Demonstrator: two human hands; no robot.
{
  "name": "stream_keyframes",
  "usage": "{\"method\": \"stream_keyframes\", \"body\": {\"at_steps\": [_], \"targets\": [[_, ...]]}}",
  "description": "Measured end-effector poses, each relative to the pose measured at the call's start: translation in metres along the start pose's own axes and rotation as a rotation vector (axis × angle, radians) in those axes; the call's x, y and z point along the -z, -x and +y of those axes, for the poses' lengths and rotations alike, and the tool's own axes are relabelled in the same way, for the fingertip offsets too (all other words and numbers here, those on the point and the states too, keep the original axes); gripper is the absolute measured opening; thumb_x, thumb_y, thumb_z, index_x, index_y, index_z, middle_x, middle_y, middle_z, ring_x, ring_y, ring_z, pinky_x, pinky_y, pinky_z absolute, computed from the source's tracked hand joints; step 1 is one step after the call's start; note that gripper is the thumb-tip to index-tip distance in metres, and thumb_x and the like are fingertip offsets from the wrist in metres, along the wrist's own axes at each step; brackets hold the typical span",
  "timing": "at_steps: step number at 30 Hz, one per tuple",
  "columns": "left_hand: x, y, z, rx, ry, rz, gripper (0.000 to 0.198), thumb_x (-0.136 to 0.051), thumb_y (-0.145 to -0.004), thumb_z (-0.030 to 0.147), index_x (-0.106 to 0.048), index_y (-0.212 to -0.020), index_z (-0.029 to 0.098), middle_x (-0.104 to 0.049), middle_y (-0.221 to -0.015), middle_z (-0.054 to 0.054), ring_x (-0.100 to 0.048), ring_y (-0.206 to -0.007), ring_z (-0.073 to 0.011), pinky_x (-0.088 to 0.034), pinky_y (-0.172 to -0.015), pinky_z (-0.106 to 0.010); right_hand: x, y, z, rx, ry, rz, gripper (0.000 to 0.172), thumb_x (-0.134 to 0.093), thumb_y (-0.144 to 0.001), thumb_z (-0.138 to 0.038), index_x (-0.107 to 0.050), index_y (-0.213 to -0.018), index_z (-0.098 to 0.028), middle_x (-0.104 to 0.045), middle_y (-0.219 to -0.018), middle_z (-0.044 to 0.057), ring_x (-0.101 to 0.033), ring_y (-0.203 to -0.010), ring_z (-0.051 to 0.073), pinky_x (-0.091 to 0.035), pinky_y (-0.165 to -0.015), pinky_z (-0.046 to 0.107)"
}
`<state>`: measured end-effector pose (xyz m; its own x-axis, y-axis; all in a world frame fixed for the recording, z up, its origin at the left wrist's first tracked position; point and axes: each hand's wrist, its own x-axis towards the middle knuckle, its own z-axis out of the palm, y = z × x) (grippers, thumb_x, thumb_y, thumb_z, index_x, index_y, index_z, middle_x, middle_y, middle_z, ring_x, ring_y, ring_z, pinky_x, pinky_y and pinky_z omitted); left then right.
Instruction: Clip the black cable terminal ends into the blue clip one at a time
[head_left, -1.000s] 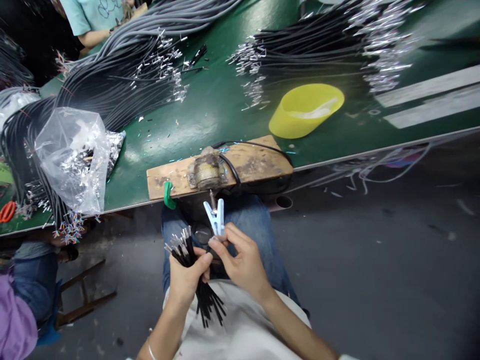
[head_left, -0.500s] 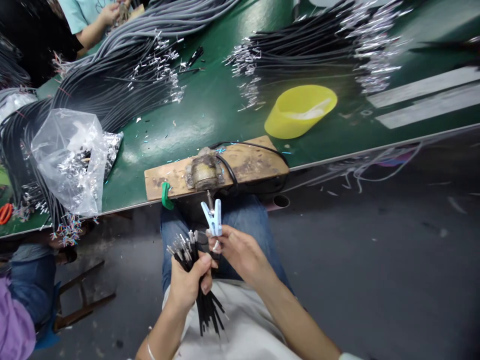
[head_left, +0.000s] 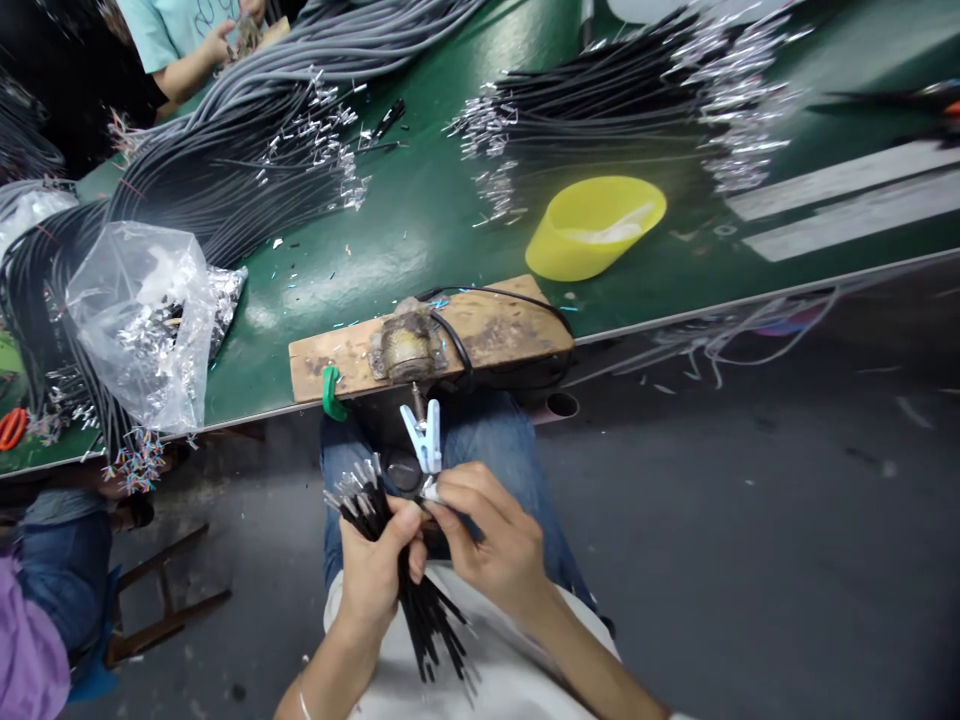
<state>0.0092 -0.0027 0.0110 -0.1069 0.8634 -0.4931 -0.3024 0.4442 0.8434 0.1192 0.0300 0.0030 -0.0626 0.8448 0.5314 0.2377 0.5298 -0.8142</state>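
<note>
My left hand [head_left: 373, 570] is closed round a bundle of short black wires [head_left: 375, 510], their bare silvery ends fanned out up and to the left over my lap. My right hand [head_left: 491, 540] pinches the lower end of a pale blue clothes peg [head_left: 424, 437] that points up toward a rusty metal fixture [head_left: 407, 345] on a wooden board [head_left: 510, 325]. The fingertips of both hands meet just below the peg. A thin metal pin sticks down from the fixture right above the peg.
The board is clamped with a green clip [head_left: 330, 392] to a green table [head_left: 420, 220]. On it lie large bundles of black cables [head_left: 225, 150], a clear plastic bag [head_left: 142, 320] and a tipped yellow bowl [head_left: 592, 228]. Another person [head_left: 187, 40] works at the far left.
My right hand with the peg dipped back down to meet the left hand's fingertips. The wire bundle shifted slightly left and lower.
</note>
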Motion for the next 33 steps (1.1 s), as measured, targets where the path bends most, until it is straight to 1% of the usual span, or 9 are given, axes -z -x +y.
{"method": "stream_keyframes", "body": {"at_steps": [2,6,8,12,18,22,26,29,33], "targets": [[0.001,-0.001,0.0,-0.014,-0.009,0.011,0.037,-0.064,-0.068,0.051,-0.054,-0.065,0.015,-0.039,-0.036,0.007,-0.032,-0.031,-0.0033,-0.023,-0.036,-0.021,0.005,-0.002,0.002,-0.028,-0.069,-0.037,0.018,-0.052,-0.076,-0.003,-0.055,-0.081,-0.021,-0.057,-0.071,0.002,-0.053,-0.067,0.015,-0.045,-0.063,0.03],[0.003,-0.001,0.001,-0.033,-0.04,-0.01,0.033,-0.068,-0.066,0.045,-0.056,-0.064,0.015,-0.04,-0.037,0.006,-0.033,-0.033,-0.0042,-0.024,-0.037,-0.022,0.009,-0.01,0.006,-0.233,-0.23,0.005,0.002,-0.057,-0.078,-0.018,-0.058,-0.078,-0.02,-0.055,-0.068,0.002,-0.049,-0.06,0.013,-0.042,-0.052,0.025],[0.004,-0.001,0.002,-0.046,-0.051,-0.013,0.032,-0.069,-0.066,0.045,-0.056,-0.064,0.015,-0.041,-0.039,0.006,-0.034,-0.034,-0.0045,-0.025,-0.038,-0.022,0.008,-0.013,0.007,-0.279,-0.267,-0.053,0.006,-0.058,-0.078,-0.021,-0.06,-0.072,-0.019,-0.056,-0.066,0.002,-0.049,-0.059,0.013,-0.042,-0.051,0.025],[0.006,0.0,0.004,-0.064,-0.073,-0.006,0.034,-0.067,-0.067,0.046,-0.054,-0.062,0.015,-0.04,-0.039,0.006,-0.034,-0.034,-0.0044,-0.026,-0.039,-0.023,0.007,-0.016,0.01,-0.254,-0.261,-0.115,0.015,-0.057,-0.076,-0.014,-0.059,-0.062,-0.018,-0.059,-0.058,0.001,-0.052,-0.056,0.013,-0.043,-0.058,0.029],[0.005,0.0,0.001,-0.059,-0.096,0.043,0.033,-0.07,-0.064,0.044,-0.053,-0.065,0.016,-0.044,-0.044,0.005,-0.037,-0.036,-0.0048,-0.03,-0.039,-0.022,0.012,-0.02,0.01,-0.281,-0.225,-0.002,0.01,-0.062,-0.072,-0.016,-0.062,-0.062,-0.019,-0.063,-0.058,0.002,-0.053,-0.055,0.015,-0.044,-0.054,0.029],[0.004,0.001,0.001,-0.064,-0.114,0.067,0.03,-0.072,-0.063,0.04,-0.053,-0.062,0.017,-0.045,-0.045,0.005,-0.038,-0.038,-0.0057,-0.032,-0.04,-0.023,0.009,-0.025,0.005,-0.286,-0.289,-0.017,0.012,-0.06,-0.071,-0.013,-0.063,-0.061,-0.019,-0.064,-0.058,0.002,-0.054,-0.053,0.014,-0.044,-0.052,0.028],[0.004,0.002,0.004,-0.068,-0.105,0.027,0.031,-0.07,-0.066,0.039,-0.052,-0.057,0.016,-0.042,-0.041,0.005,-0.036,-0.036,-0.0053,-0.028,-0.039,-0.023,0.007,-0.022,0.006,-0.305,-0.279,-0.049,0.014,-0.059,-0.07,-0.01,-0.062,-0.059,-0.018,-0.057,-0.052,0.0,-0.047,-0.048,0.011,-0.039,-0.046,0.026],[0.005,0.001,0.006,-0.073,-0.09,-0.014,0.032,-0.068,-0.068,0.041,-0.055,-0.057,0.015,-0.04,-0.039,0.005,-0.035,-0.035,-0.0052,-0.027,-0.04,-0.024,0.009,-0.017,0.011,-0.293,-0.232,-0.129,0.013,-0.058,-0.071,-0.011,-0.062,-0.059,-0.017,-0.054,-0.05,0.0,-0.042,-0.047,0.01,-0.036,-0.043,0.024],[0.005,0.0,0.004,-0.066,-0.065,-0.023,0.032,-0.067,-0.068,0.045,-0.057,-0.064,0.015,-0.04,-0.039,0.006,-0.034,-0.034,-0.0047,-0.026,-0.039,-0.023,0.012,-0.015,0.015,-0.357,-0.232,-0.123,0.017,-0.057,-0.075,-0.018,-0.061,-0.059,-0.018,-0.056,-0.054,0.001,-0.048,-0.051,0.012,-0.04,-0.049,0.025]]}}
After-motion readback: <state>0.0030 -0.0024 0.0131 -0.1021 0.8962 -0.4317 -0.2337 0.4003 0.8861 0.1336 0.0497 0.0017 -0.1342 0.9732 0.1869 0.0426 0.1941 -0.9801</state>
